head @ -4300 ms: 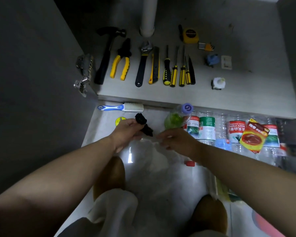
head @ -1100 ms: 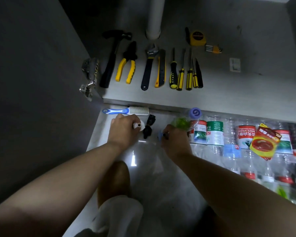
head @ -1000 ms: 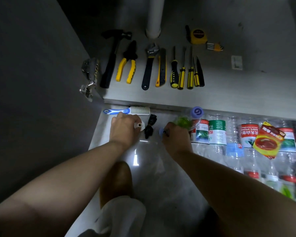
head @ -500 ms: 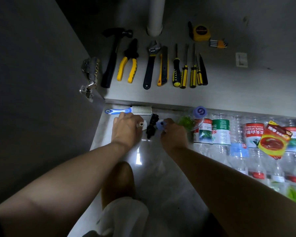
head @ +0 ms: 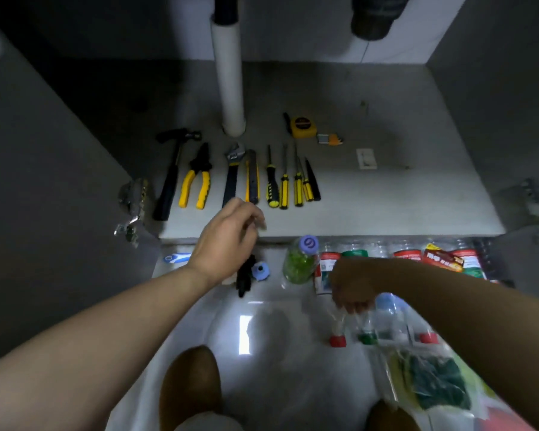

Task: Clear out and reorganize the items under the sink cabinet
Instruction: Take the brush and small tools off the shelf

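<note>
the left hand point(head: 227, 241) hovers, grip released, over the front edge of the cabinet floor point(head: 386, 200), while the right hand point(head: 352, 284) over the bottles point(head: 386, 318) has a grip i cannot tell.

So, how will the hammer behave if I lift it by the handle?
The hammer looks stiff and probably head-heavy, so it may tip toward its head. Lying flat, it seems unlikely to roll.

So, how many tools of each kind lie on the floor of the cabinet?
Hammer: 1
Pliers: 1
Wrench: 1
Utility knife: 1
Screwdrivers: 4
Black pointed tool: 1
Tape measure: 1
Hex key set: 1
Total: 11
</note>
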The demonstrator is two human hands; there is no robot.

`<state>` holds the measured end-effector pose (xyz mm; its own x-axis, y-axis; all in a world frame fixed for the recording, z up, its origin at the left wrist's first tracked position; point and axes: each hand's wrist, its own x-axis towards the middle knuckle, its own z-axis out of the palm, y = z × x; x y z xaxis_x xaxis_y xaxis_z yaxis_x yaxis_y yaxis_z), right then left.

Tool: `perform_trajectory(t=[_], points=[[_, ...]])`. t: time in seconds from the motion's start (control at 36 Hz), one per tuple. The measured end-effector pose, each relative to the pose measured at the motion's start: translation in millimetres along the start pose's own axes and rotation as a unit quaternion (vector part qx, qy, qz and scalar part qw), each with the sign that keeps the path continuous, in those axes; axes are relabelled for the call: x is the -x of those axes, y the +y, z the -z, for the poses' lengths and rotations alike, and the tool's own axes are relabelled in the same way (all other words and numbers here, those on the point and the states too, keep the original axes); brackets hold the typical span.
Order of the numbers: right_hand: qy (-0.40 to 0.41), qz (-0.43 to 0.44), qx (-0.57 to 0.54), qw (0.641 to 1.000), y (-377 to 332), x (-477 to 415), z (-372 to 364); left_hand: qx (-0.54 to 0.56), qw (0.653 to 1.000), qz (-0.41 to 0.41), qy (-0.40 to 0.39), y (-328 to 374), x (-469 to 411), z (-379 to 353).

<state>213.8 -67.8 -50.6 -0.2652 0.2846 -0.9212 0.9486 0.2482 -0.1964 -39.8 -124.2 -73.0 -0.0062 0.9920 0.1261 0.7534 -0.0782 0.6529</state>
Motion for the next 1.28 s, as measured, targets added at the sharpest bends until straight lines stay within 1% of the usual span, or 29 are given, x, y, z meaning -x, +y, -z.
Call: perform_trajectory(t=[0.03, 0.08, 0.11, 0.14, 0.17, 0.22, 0.28, 0.33, 0.39, 0.47, 0.56, 0.64, 0.75, 0.81, 0.89, 0.97, 1.03, 1.08, 1.17, 1.28], points=[[0.050, 0.005, 0.017, 0.999, 9, 2, 10, -0.002, 1.000, -0.007, -0.013, 4, -10, 4], [0.191, 0.024, 0.055, 0.980, 26, 5, 28, -0.007, 0.999, -0.018, -0.051, 11, -31, 8], [0.256, 0.031, 0.039, 0.965, 34, 5, 36, -0.014, 0.997, -0.021, -0.071, 13, -41, 10], [0.307, 0.045, -0.003, 0.950, 40, 5, 43, -0.024, 0.995, -0.022, -0.089, 14, -51, 10], [0.346, 0.066, -0.053, 0.934, 43, 4, 51, -0.034, 0.994, -0.022, -0.103, 15, -61, 10], [0.394, 0.112, -0.137, 0.902, 47, -2, 65, -0.043, 0.992, -0.023, -0.116, 14, -79, 8], [0.428, 0.136, -0.125, 0.885, 51, -16, 82, -0.030, 0.992, -0.025, -0.116, 13, -93, 3], [0.444, 0.115, -0.077, 0.885, 52, -32, 102, -0.006, 0.994, -0.025, -0.103, 12, -105, -4], [0.455, 0.073, -0.050, 0.886, 53, -49, 120, 0.021, 0.996, -0.016, -0.083, 9, -112, -12], [0.486, 0.037, -0.045, 0.872, 48, -69, 140, 0.075, 0.996, 0.000, -0.050, 5, -115, -26], [0.518, 0.033, -0.055, 0.853, 42, -85, 148, 0.121, 0.992, 0.013, -0.029, 0, -114, -37], [0.504, 0.044, -0.026, 0.862, 38, -98, 159, 0.152, 0.988, 0.030, -0.020, -4, -112, -43], [0.470, 0.020, 0.032, 0.882, 33, -109, 176, 0.186, 0.981, 0.052, 0.000, -4, -111, -46], [0.464, 0.020, 0.049, 0.884, 34, -109, 177, 0.196, 0.979, 0.056, -0.003, -2, -113, -47], [0.497, 0.030, 0.036, 0.867, 37, -101, 166, 0.223, 0.973, 0.066, -0.005, 2, -115, -45], [0.539, 0.048, 0.037, 0.840, 39, -92, 143, 0.251, 0.965, 0.076, 0.007, 6, -113, -43], [0.555, 0.055, 0.023, 0.830, 42, -87, 127, 0.269, 0.959, 0.085, 0.014, 8, -109, -41], [0.564, 0.063, -0.001, 0.823, 44, -82, 114, 0.290, 0.952, 0.095, 0.023, 11, -102, -40], [0.569, 0.061, -0.004, 0.820, 45, -78, 103, 0.302, 0.946, 0.109, 0.032, 17, -91, -38], [0.560, 0.056, -0.074, 0.823, 41, -70, 99, 0.305, 0.943, 0.124, 0.038, 25, -80, -35]])
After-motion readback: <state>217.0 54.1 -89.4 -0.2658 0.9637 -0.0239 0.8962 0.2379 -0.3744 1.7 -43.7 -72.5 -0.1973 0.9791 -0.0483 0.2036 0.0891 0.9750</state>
